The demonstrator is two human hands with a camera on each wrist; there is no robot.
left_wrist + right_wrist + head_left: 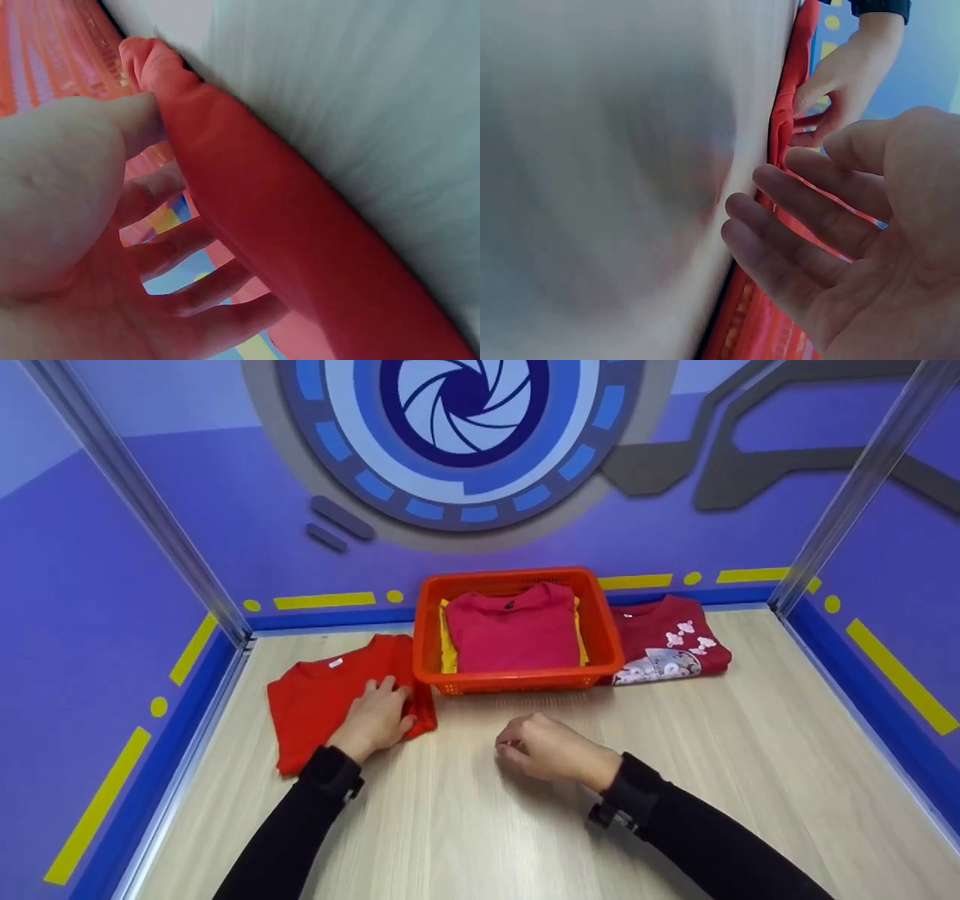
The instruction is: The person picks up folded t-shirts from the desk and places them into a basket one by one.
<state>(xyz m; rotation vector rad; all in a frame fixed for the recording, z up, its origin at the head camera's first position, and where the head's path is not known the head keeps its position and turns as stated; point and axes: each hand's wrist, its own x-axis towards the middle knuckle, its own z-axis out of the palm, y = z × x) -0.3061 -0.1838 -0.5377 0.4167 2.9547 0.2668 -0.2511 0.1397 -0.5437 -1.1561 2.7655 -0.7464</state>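
Note:
A folded red T-shirt [315, 705] lies on the left of the table, a small white label at its neckline. My left hand [376, 715] rests on its right part, fingers spread over the cloth. In the left wrist view, the thumb [139, 120] touches the shirt's edge [247, 180] near a bunched corner. My right hand [551, 748] hovers near the table in front of the basket and holds nothing. Its fingers [802, 217] are loosely bent in the right wrist view. The orange-red plastic basket [517, 682] holds a folded crimson shirt [517, 637] with yellow cloth [448, 641] under it.
Right of the basket lies a folded dark red shirt [675, 637] with a white and pink print, partly hidden behind the basket's rim. Blue-purple printed walls [187, 487] enclose the light wooden table [750, 765] at the back and both sides.

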